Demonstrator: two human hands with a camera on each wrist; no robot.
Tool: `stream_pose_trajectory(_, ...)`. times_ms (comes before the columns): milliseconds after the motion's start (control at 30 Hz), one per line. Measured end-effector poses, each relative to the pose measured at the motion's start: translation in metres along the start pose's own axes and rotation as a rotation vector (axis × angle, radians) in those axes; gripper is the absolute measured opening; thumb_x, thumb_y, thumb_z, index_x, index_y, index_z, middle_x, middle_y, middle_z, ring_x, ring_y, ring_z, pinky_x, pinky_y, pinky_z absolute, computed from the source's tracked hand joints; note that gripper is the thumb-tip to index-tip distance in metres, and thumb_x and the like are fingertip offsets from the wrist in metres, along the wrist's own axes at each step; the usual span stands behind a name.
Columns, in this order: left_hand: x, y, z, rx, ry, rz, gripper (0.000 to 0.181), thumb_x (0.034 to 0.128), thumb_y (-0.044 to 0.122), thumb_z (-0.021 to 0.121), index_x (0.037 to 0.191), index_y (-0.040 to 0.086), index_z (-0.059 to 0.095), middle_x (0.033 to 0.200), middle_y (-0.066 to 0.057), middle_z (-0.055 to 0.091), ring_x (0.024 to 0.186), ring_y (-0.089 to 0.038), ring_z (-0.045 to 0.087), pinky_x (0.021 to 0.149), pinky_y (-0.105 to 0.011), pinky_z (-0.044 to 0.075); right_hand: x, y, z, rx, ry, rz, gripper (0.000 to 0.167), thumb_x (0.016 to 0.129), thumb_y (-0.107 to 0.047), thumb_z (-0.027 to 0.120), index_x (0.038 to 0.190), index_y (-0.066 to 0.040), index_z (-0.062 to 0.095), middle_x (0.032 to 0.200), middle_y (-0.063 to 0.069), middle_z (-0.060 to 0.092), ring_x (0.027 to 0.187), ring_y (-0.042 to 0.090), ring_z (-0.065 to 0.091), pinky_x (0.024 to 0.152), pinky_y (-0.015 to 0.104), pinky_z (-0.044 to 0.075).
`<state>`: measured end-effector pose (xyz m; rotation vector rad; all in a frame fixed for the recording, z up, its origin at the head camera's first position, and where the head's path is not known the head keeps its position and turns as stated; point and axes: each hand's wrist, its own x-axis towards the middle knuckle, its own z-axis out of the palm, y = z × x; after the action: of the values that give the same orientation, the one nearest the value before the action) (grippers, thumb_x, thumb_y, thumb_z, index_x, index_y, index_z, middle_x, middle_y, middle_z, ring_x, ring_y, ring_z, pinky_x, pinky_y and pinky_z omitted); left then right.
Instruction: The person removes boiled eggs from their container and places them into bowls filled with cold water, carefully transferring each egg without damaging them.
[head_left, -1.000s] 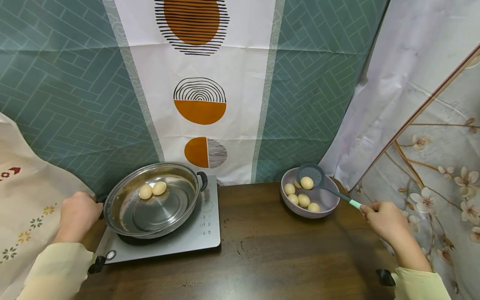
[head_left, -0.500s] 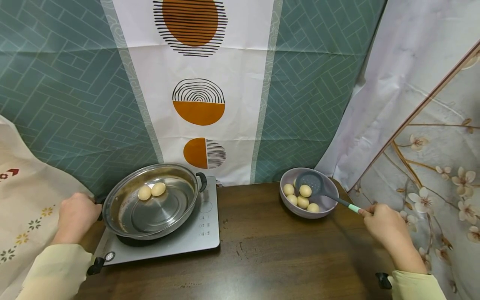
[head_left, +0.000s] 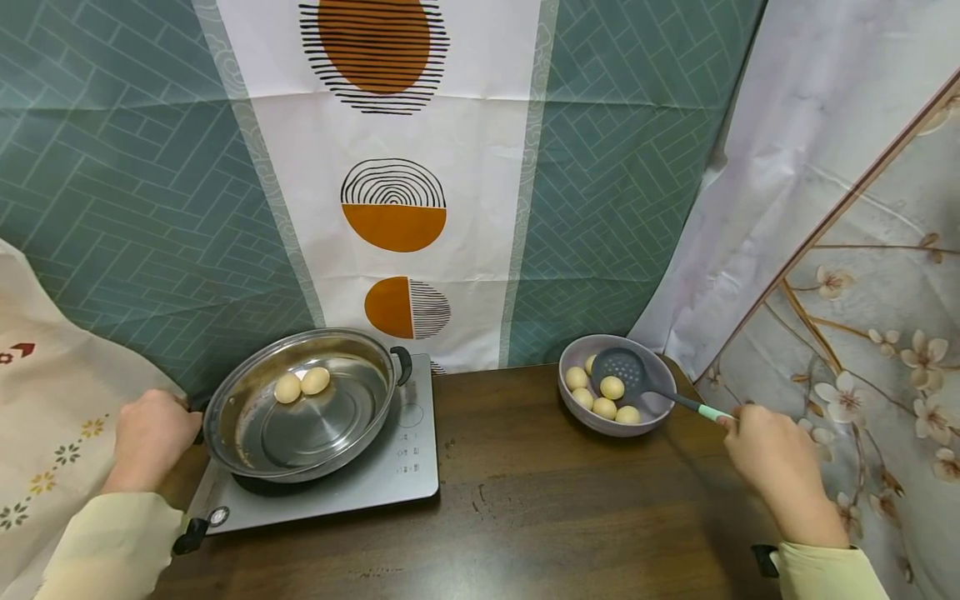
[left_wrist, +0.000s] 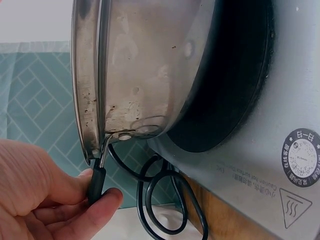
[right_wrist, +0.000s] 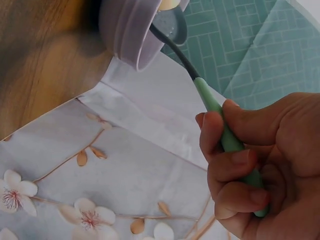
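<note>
In the head view, my left hand is at the near-left side of a wide steel pan. Thumb and fingers pinch its black side handle in the left wrist view. Two pale yellow balls lie together in the pan. On the right, my right hand grips the green handle of a grey slotted skimmer. The skimmer's head is inside a lilac bowl holding several similar balls. One ball overlaps the head's near edge; whether it rests on it I cannot tell.
Under the pan is a silver induction cooker on the brown wooden table. A black cord loops beside the cooker. Patterned cloths hang behind, and a floral panel borders the right side.
The skimmer's head has lowered into the bowl, and the ball by it has shifted toward its near edge. The left hand stays on the pan handle; the view has shifted slightly.
</note>
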<state>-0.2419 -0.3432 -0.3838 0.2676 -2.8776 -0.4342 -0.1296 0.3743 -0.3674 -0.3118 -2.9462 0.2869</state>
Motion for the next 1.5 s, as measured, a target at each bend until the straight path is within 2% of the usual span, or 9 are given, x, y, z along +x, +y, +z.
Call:
stream_pose_trajectory(233, -0.001, 0.002, -0.001, -0.002, -0.014, -0.015, 0.039, 0.0795, 0.016, 0.055, 0.042, 0.011, 0.044, 0.044, -0.003, 0.044, 0.052, -0.028, 0.043, 0.046, -0.033, 0.032, -0.001, -0.002, 0.002, -0.019, 0.068, -0.001, 0.026, 0.089, -0.022, 0.056, 0.07, -0.005, 0.058, 0.059, 0.017, 0.056, 0.05, 0.035, 0.052, 0.042, 0.043, 0.031)
stream_pose_trajectory(500, -0.002, 0.002, -0.001, -0.002, -0.016, -0.017, 0.037, 0.078, 0.016, 0.056, 0.043, 0.01, 0.046, 0.048, -0.006, 0.048, 0.054, -0.031, 0.046, 0.046, -0.035, 0.034, 0.0, -0.003, 0.001, -0.017, 0.152, -0.005, 0.026, 0.088, -0.021, 0.059, 0.069, -0.004, 0.057, 0.058, 0.021, 0.055, 0.048, 0.039, 0.05, 0.041, 0.046, 0.03)
stream_pose_trajectory(700, -0.002, 0.002, -0.001, -0.002, -0.026, -0.029, 0.038, 0.078, 0.017, 0.057, 0.043, 0.011, 0.046, 0.046, -0.003, 0.046, 0.053, -0.029, 0.045, 0.046, -0.034, 0.033, 0.002, -0.003, -0.001, -0.011, 0.221, -0.015, 0.024, 0.087, -0.018, 0.059, 0.067, -0.004, 0.056, 0.058, 0.023, 0.055, 0.049, 0.043, 0.049, 0.041, 0.047, 0.029)
stream_pose_trajectory(833, -0.002, 0.002, 0.0, -0.006, -0.037, -0.042, 0.037, 0.0784, 0.017, 0.056, 0.043, 0.011, 0.046, 0.045, -0.002, 0.045, 0.053, -0.027, 0.043, 0.045, -0.033, 0.032, 0.003, -0.005, -0.004, -0.005, 0.233, 0.007, 0.025, 0.088, -0.019, 0.058, 0.067, -0.006, 0.055, 0.061, 0.024, 0.056, 0.05, 0.044, 0.048, 0.041, 0.045, 0.027)
stream_pose_trajectory(1100, -0.001, 0.003, 0.0, -0.001, -0.011, -0.026, 0.039, 0.0788, 0.017, 0.056, 0.042, 0.011, 0.045, 0.043, -0.002, 0.043, 0.052, -0.027, 0.042, 0.045, -0.032, 0.031, 0.008, -0.012, -0.006, 0.015, 0.213, -0.011, 0.023, 0.088, -0.022, 0.058, 0.074, -0.004, 0.062, 0.064, 0.021, 0.059, 0.053, 0.042, 0.051, 0.042, 0.046, 0.029)
stream_pose_trajectory(1200, -0.001, 0.003, 0.001, 0.002, -0.007, -0.027, 0.039, 0.0789, 0.016, 0.056, 0.042, 0.011, 0.045, 0.043, -0.002, 0.043, 0.051, -0.027, 0.042, 0.045, -0.033, 0.03, 0.009, -0.014, -0.005, 0.053, 0.166, -0.001, 0.022, 0.089, -0.025, 0.057, 0.085, -0.006, 0.067, 0.071, 0.019, 0.061, 0.06, 0.041, 0.055, 0.046, 0.045, 0.031)
stream_pose_trajectory(1300, -0.002, 0.004, 0.0, 0.001, -0.006, -0.034, 0.039, 0.0792, 0.015, 0.056, 0.042, 0.011, 0.044, 0.043, -0.002, 0.042, 0.05, -0.026, 0.041, 0.045, -0.032, 0.03, 0.01, -0.017, -0.005, 0.09, 0.094, 0.003, 0.03, 0.092, -0.031, 0.054, 0.101, -0.006, 0.068, 0.079, 0.016, 0.063, 0.065, 0.036, 0.055, 0.049, 0.041, 0.033)
stream_pose_trajectory(1433, -0.002, 0.004, 0.001, -0.001, -0.01, -0.033, 0.038, 0.079, 0.015, 0.055, 0.042, 0.011, 0.044, 0.043, -0.001, 0.04, 0.049, -0.025, 0.04, 0.044, -0.032, 0.03, 0.013, -0.025, -0.004, 0.142, 0.031, -0.005, 0.042, 0.094, -0.039, 0.049, 0.11, -0.004, 0.066, 0.074, 0.01, 0.06, 0.063, 0.026, 0.049, 0.051, 0.033, 0.031)
stream_pose_trajectory(1500, -0.002, 0.003, 0.001, 0.001, -0.01, -0.031, 0.038, 0.0787, 0.016, 0.055, 0.043, 0.011, 0.044, 0.043, -0.001, 0.041, 0.049, -0.025, 0.041, 0.044, -0.032, 0.03, 0.016, -0.031, -0.004, 0.17, 0.03, -0.02, 0.042, 0.094, -0.04, 0.048, 0.108, -0.005, 0.067, 0.071, 0.006, 0.058, 0.063, 0.023, 0.046, 0.053, 0.03, 0.03)
